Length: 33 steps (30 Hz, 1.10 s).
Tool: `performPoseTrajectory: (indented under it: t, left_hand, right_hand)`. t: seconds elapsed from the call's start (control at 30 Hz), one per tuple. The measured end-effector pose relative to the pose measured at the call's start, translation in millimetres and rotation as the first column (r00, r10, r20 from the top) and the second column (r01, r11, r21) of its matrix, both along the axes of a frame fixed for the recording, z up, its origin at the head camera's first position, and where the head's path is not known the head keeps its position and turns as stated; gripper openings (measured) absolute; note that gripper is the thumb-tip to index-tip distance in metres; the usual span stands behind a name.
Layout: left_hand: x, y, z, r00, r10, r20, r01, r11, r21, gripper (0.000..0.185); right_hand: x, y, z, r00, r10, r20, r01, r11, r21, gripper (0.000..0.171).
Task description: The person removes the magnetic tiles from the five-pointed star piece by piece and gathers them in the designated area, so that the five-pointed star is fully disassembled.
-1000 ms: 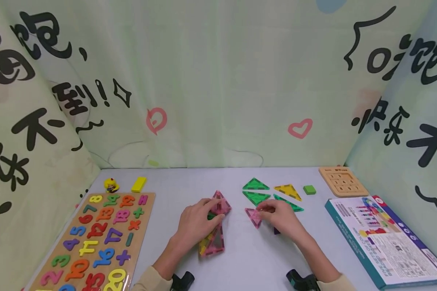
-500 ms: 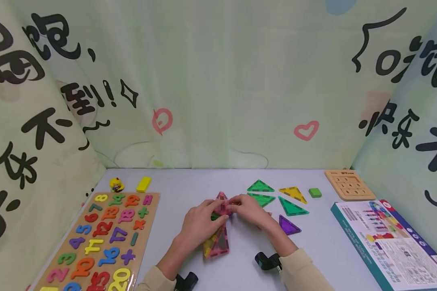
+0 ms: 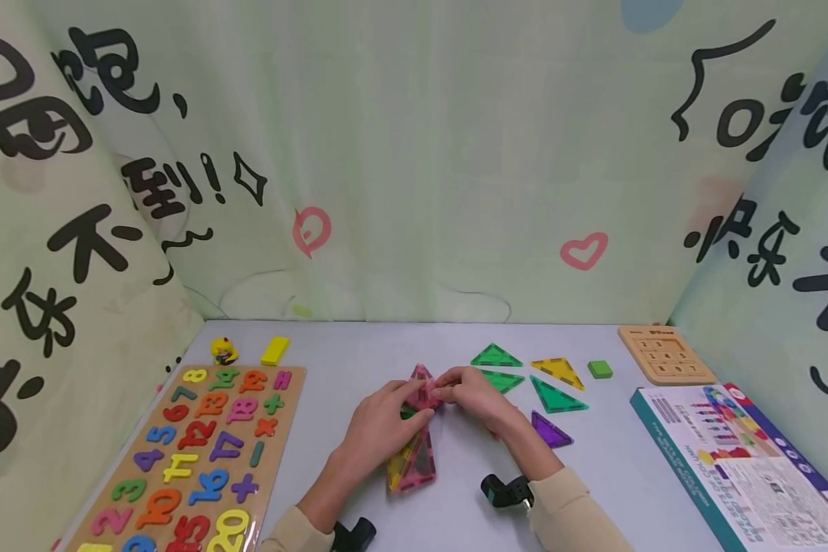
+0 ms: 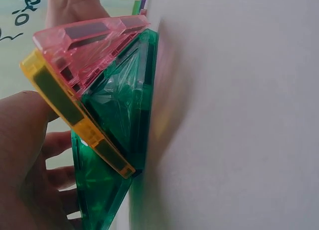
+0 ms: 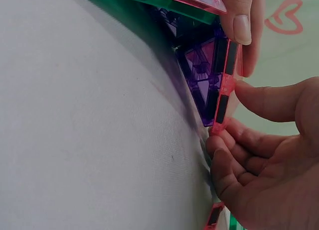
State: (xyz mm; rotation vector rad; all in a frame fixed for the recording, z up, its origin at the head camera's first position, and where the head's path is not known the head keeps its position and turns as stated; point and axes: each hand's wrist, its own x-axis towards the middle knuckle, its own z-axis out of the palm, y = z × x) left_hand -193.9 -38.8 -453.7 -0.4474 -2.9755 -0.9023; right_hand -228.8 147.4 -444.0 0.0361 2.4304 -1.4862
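A small pyramid of translucent pink, yellow and green magnetic triangle tiles (image 3: 421,395) stands mid-tabletop (image 3: 386,345), its long flat tiles (image 3: 412,464) trailing toward the person. The left hand (image 3: 379,425) cups its near side. The right hand (image 3: 476,395) pinches a pink triangle tile (image 5: 224,80) against its right face, grip narrow. Loose green, yellow and purple triangles (image 3: 548,391) lie just right.

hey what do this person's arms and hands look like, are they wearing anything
Both hands are bare, with no gloves or rings visible. The left hand and the right hand come out of long beige sleeves that end at the wrists. A small black camera unit is strapped under the right wrist, and a similar black one under the left. The fingernails are short and unpainted.
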Motion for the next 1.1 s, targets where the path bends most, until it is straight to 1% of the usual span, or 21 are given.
performPoseTrajectory:
  t: [0.1, 0.23, 0.3, 0.43, 0.57, 0.7, 0.83, 0.97, 1.1]
  left_hand:
    - [-0.2, 1, 0.2, 1.0, 0.0, 0.01, 0.0, 1.0, 0.007, 0.055]
    - [-0.3, 2, 0.5, 1.0, 0.0, 0.007, 0.0, 1.0, 0.008, 0.056]
    - [-0.5, 2, 0.6, 1.0, -0.002, -0.003, 0.002, 1.0, 0.001, 0.056]
    - [-0.5, 1, 0.6, 1.0, -0.007, -0.023, 0.007, 1.0, -0.011, 0.055]
    - [-0.4, 0, 0.1, 1.0, -0.01, -0.021, 0.01, 1.0, 0.007, 0.055]
    - [-0.9, -1, -0.5, 1.0, -0.007, -0.013, 0.007, 1.0, 0.015, 0.056]
    - [-0.9, -1, -1.1, 1.0, -0.005, -0.019, 0.005, 1.0, 0.008, 0.058]
    - [-0.3, 0, -1.9, 0.999, -0.011, -0.034, 0.011, 1.0, 0.006, 0.058]
    - [0.6, 1, -1.4, 0.999, -0.018, -0.038, 0.019, 1.0, 0.003, 0.057]
  right_hand:
    - [-1.3, 2, -1.2, 0.999, -0.031, -0.016, 0.03, 0.999, -0.043, 0.019]
    - [-2.5, 3, -1.7, 0.998, -0.059, -0.028, 0.057, 0.996, -0.063, 0.021]
    - [-2.5, 2, -0.4, 0.998, -0.05, -0.027, 0.049, 0.998, -0.04, 0.025]
    - [-2.4, -1, 3.1, 1.0, -0.001, -0.015, 0.001, 1.0, 0.023, 0.03]
    - [-2.3, -3, 5.3, 1.0, 0.01, -0.022, -0.009, 0.999, 0.04, 0.024]
    - [-3.2, -4, 5.7, 0.999, -0.035, -0.034, 0.034, 0.999, -0.011, 0.02]
    - [-4.9, -5, 7.7, 0.996, -0.085, -0.026, 0.082, 0.992, -0.091, 0.021]
    - [-5.4, -5, 9.1, 0.995, -0.099, 0.003, 0.098, 0.983, -0.155, 0.022]
    - [-5.3, -1, 8.4, 0.995, -0.095, 0.015, 0.096, 0.98, -0.173, 0.023]
